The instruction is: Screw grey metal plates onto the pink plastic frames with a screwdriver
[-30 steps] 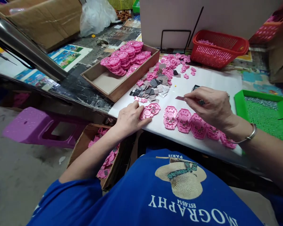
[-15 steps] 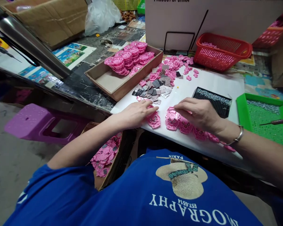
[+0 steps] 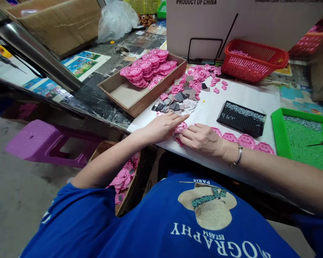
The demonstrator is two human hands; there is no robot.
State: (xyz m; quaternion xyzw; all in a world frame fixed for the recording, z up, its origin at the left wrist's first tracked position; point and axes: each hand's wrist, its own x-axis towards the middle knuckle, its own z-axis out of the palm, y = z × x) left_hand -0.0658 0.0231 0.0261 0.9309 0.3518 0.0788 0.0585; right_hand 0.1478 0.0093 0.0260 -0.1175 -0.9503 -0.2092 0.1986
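A pink plastic part [image 3: 181,128] with a round moulded centre lies on the white sheet between my hands. My left hand [image 3: 164,126] reaches over its far left side with fingers stretched out; whether the fingertips touch it is unclear. From the right, my right hand [image 3: 201,139] has its fingers curled onto the near edge of that part, hiding some of it. A row of similar pink parts [image 3: 247,141] runs off to the right, partly behind my right hand. Beyond my left hand lie small grey and black plates [image 3: 177,102].
Stacked pink parts fill one end of a shallow wooden tray [image 3: 115,94]. A heap of small pink pieces [image 3: 196,80] lies beside it. Screws lie in the black ridged tray [image 3: 240,120] and the green tray [image 3: 278,125]. A red basket [image 3: 254,66] stands behind; a screwdriver tip [image 3: 316,144] juts in right.
My right hand has moved left and nearer my body, from above the row to the pink part by my left hand. My left hand has flattened its fingers and shifted slightly right.
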